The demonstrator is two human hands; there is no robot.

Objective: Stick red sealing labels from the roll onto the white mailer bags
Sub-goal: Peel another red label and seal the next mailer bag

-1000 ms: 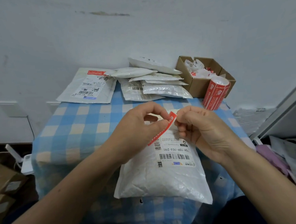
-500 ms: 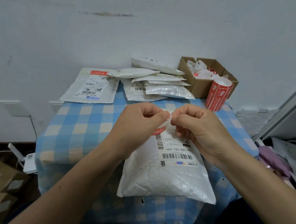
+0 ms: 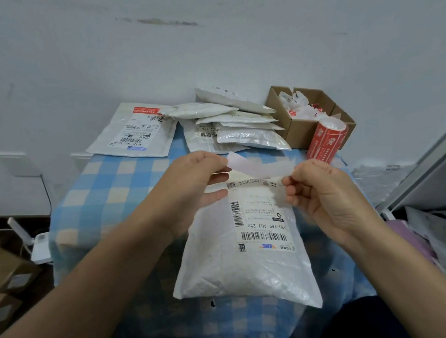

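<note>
A white mailer bag (image 3: pixel 241 262) with a printed shipping label lies on the blue checked tablecloth (image 3: pixel 115 195) in front of me. Above its top edge a pale strip (image 3: pixel 259 166) is stretched between my hands, its white side facing me and no red showing. My left hand (image 3: pixel 191 188) pinches the strip's left end. My right hand (image 3: pixel 325 194) pinches its right end. The roll of red sealing labels (image 3: pixel 325 142) stands at the back right of the table.
A pile of white mailer bags (image 3: pixel 240 131) lies at the back, and left of it one mailer (image 3: pixel 136 130) bears a red label. An open cardboard box (image 3: pixel 302 131) of scraps stands behind the roll. Cardboard boxes (image 3: pixel 0 272) sit on the floor at left.
My hands have drawn apart. The strip, whose red face showed a second ago, is now pulled out flat between them with its white side towards me.
</note>
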